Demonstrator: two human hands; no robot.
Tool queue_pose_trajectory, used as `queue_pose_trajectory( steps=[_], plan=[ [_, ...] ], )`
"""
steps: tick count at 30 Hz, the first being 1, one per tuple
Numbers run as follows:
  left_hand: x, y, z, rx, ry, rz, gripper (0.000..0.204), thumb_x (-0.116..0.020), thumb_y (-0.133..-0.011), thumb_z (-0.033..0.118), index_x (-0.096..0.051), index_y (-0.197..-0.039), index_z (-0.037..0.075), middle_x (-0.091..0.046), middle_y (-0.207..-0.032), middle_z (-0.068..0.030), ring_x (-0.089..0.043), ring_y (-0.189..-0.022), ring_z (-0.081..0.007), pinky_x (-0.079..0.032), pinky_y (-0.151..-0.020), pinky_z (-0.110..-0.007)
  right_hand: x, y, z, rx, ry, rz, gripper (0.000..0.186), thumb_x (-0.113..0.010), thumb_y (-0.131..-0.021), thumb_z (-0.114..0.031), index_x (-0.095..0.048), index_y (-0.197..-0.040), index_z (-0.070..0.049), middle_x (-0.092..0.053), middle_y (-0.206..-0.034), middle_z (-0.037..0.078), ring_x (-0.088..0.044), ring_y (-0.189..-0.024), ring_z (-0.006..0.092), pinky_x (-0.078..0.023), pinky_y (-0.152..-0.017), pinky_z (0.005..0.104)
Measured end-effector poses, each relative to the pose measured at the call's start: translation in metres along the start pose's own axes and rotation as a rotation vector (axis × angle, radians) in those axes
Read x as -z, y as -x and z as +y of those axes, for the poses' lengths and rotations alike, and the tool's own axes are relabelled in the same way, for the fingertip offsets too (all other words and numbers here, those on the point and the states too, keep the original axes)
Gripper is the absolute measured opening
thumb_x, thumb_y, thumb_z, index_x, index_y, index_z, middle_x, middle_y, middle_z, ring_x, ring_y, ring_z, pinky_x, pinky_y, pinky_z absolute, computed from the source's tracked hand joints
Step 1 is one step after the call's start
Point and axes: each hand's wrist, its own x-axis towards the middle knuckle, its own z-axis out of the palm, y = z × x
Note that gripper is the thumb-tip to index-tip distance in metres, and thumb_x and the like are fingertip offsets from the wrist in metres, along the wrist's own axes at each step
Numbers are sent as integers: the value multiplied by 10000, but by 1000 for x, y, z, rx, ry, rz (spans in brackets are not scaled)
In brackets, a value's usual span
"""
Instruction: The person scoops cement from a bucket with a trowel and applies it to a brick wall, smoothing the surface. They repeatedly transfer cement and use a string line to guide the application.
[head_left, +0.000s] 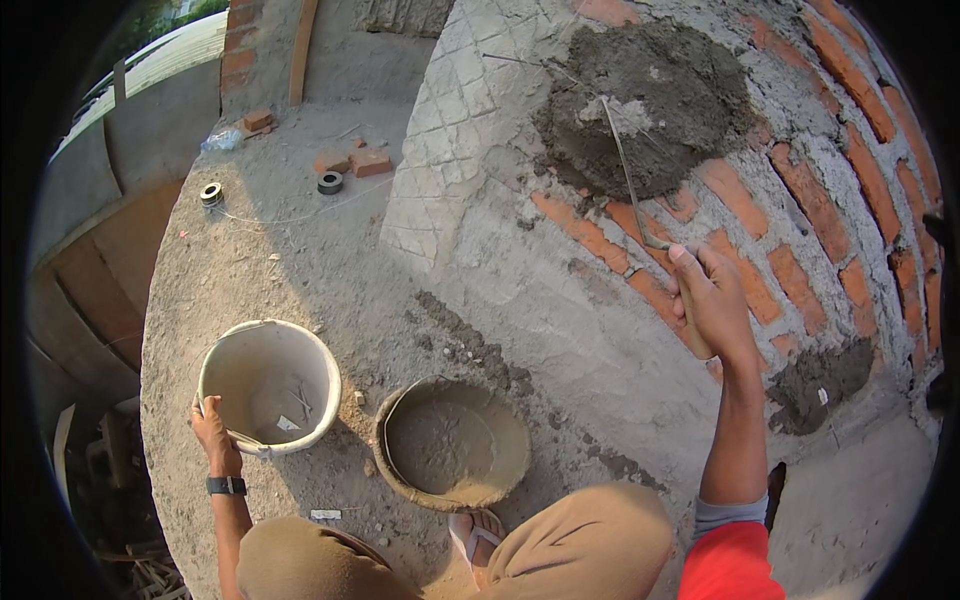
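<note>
My left hand point(215, 437) grips the near-left rim of a whitish bucket point(334, 390), which stands on the rough cement ledge with a few scraps inside. My right hand point(715, 305) is closed round the handle of a trowel point(626, 175), its blade seen nearly edge-on. The blade's tip lies over a large patch of wet grey mortar point(650, 110) on the brick wall point(805, 205). Between the bucket and the wall sits a mortar-caked shallow tub point(455, 493) with wet grey mix in its bottom.
Two small wire spools point(330, 183) and broken bricks point(371, 162) lie farther back on the ledge. A smaller mortar patch point(822, 388) sits low on the wall at right. Scored plaster point(440, 150) adjoins the bricks. Beyond the ledge's left edge, the ground drops to scrap wood point(150, 575).
</note>
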Motion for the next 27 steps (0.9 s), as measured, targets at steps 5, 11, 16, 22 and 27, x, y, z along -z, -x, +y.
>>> queue_pose_trajectory(
  steps=[5,11,16,22,27],
  plan=[
    [2,-2,0,-18,-31,5,162,-638,-976,258,-624,-1052,115,-619,-973,-5,-591,-889,-157,-490,-798,-341,18,12,7,-42,-2,12,335,-576,-1079,-378,-620,-1025,-51,-568,-744,-7,-540,-546,61,-443,-476,239],
    [6,-3,-3,-23,-48,-15,164,-631,-973,268,-628,-1046,120,-616,-972,0,-586,-894,-155,-476,-811,-338,34,30,11,-72,94,176,301,-641,-1046,-337,-643,-961,-48,-592,-745,7,-541,-555,70,-430,-501,257],
    [2,5,5,26,-102,8,233,-638,-954,211,-600,-1150,89,-634,-1017,-20,-602,-897,-159,-500,-801,-340,38,49,-8,392,509,329,294,-716,-999,-323,-683,-993,-31,-630,-752,36,-548,-550,96,-424,-504,257],
    [-5,15,9,38,-49,12,226,-641,-949,233,-607,-1123,93,-634,-1010,-18,-601,-897,-158,-489,-818,-335,23,38,-55,131,-420,-375,315,-688,-1012,-316,-678,-941,-10,-609,-700,33,-529,-512,95,-425,-490,271],
    [7,21,2,3,-87,22,234,-644,-959,250,-621,-1128,90,-641,-1018,-21,-600,-931,-151,-483,-840,-327,-15,3,-36,56,24,77,312,-628,-1041,-303,-636,-901,-25,-585,-686,7,-529,-507,70,-416,-460,258]
  ],
)
